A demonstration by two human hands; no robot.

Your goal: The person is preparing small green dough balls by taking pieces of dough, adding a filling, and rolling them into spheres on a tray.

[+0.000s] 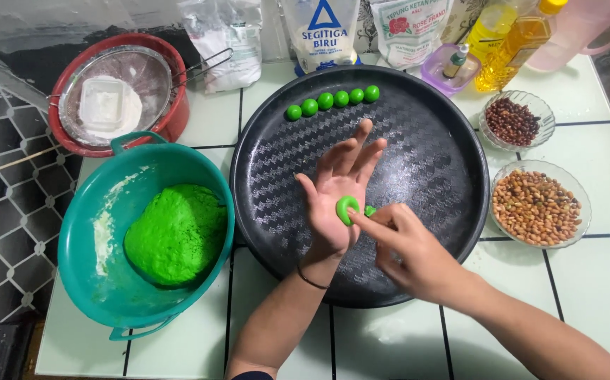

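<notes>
My left hand (337,186) lies palm up and open above the black round tray (424,155), with a small flattened piece of green dough (346,207) resting on the palm. My right hand (410,246) presses its index fingertip into that piece, and a small bit of green dough (370,210) shows between its fingers. Several green dough balls (333,100) sit in a row at the tray's far edge. A large lump of green dough (177,232) lies in the teal bowl (83,232) at the left.
Two glass bowls stand at the right, one of pale peanuts (536,206) and one of dark red beans (512,121). A red bowl with a sieve of white flour (111,105) is at the far left. Flour bags (319,32) and oil bottles (512,42) line the back.
</notes>
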